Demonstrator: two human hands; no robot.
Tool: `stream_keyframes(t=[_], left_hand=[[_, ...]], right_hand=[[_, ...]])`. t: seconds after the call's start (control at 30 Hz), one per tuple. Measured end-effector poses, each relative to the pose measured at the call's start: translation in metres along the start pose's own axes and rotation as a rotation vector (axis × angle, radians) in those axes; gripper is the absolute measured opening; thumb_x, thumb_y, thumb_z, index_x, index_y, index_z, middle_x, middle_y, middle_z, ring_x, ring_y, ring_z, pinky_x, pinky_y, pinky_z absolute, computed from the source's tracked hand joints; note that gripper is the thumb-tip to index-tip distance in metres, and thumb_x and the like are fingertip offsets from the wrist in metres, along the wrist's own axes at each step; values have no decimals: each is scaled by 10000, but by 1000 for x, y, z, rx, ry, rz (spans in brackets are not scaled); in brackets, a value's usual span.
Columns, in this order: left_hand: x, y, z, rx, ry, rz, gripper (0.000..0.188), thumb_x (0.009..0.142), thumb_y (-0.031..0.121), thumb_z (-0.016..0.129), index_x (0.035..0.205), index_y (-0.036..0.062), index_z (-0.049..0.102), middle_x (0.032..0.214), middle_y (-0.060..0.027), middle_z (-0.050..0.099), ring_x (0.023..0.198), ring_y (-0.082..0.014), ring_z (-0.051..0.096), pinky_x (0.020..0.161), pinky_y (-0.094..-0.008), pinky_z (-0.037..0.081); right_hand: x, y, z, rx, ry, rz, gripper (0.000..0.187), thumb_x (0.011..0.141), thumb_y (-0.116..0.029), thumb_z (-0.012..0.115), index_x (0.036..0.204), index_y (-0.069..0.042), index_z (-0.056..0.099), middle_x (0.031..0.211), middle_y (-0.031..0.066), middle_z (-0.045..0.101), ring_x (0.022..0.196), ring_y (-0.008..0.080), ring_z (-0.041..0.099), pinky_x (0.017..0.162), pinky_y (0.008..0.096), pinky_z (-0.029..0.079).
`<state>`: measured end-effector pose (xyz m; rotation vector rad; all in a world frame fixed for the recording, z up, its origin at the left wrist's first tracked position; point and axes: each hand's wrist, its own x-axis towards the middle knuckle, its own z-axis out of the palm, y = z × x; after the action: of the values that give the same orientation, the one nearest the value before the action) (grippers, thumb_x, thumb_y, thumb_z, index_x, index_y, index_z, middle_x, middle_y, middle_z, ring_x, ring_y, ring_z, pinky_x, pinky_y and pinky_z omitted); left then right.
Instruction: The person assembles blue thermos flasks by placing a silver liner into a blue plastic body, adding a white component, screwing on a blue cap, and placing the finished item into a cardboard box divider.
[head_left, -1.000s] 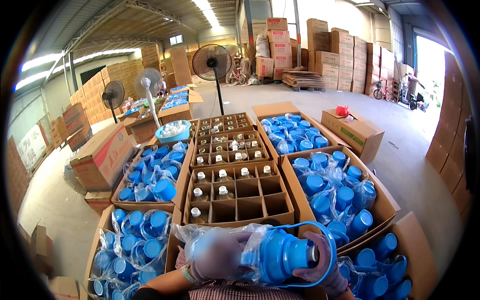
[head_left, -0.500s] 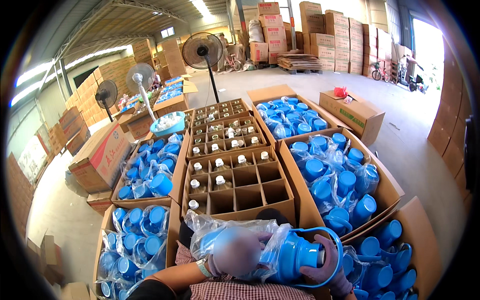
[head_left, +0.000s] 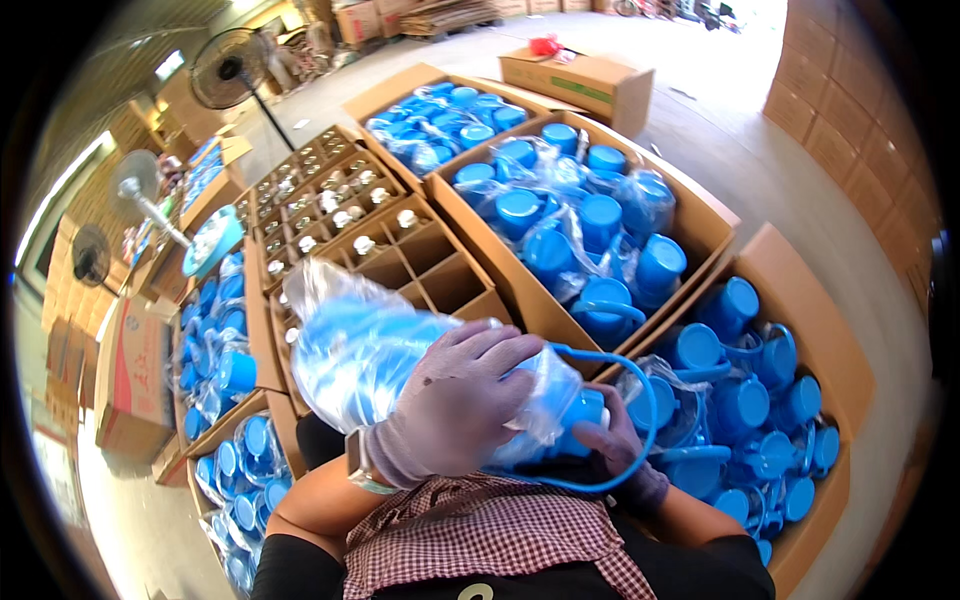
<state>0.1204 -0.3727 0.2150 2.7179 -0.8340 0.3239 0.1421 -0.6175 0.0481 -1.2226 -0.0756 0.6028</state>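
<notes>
left hand (head_left: 455,400): i see a thin, pale lilac knit glove (snug fit)
right hand (head_left: 615,450): same kind of glove, looks darker in shadow
left wrist: a watch with a pale band
torso: red-and-white checked apron over dark clothing

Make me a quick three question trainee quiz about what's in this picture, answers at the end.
1. True or false: the left hand rests on top of the bagged blue bottle.
2. Which hand is at the bottle's cap end?
3. The divided carton behind the bottle is: A) full, B) partly filled, C) sealed shut.

Key:
1. True.
2. The right hand.
3. B: its far cells hold white-capped bottles, its near cells are empty.
</notes>
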Motion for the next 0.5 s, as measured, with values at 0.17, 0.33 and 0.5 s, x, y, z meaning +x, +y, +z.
stream_keyframes(t=[0.17, 0.33, 0.5], left_hand=[[29, 57, 89, 52, 175, 311, 372, 829, 166, 641, 1174, 38, 699, 1341, -149, 625, 1272, -336, 588, 1154, -518, 408], [5, 7, 90, -179, 184, 313, 398, 848, 94, 691, 1238, 20, 684, 1425, -199, 560, 1214, -378, 618, 1061, -528, 488], [-85, -81, 94, -221, 260, -229, 444, 777, 88, 795, 1212, 80, 709, 1376, -226, 604, 1243, -404, 611, 1037, -480, 512]], right_hand=[[53, 8, -21, 349, 187, -153, 664, 905, -364, 769, 1393, -34, 463, 1269, 136, 601, 1135, 223, 631, 975, 354, 540], [53, -129, -110, -1028, 763, -1048, 608, 806, -148, 867, 1325, -40, 569, 1240, 114, 656, 1070, 276, 670, 947, 427, 559], [75, -235, -189, -1223, 909, -790, 667, 779, -347, 877, 1308, -46, 606, 1188, 110, 681, 1120, 248, 653, 910, 408, 537]])
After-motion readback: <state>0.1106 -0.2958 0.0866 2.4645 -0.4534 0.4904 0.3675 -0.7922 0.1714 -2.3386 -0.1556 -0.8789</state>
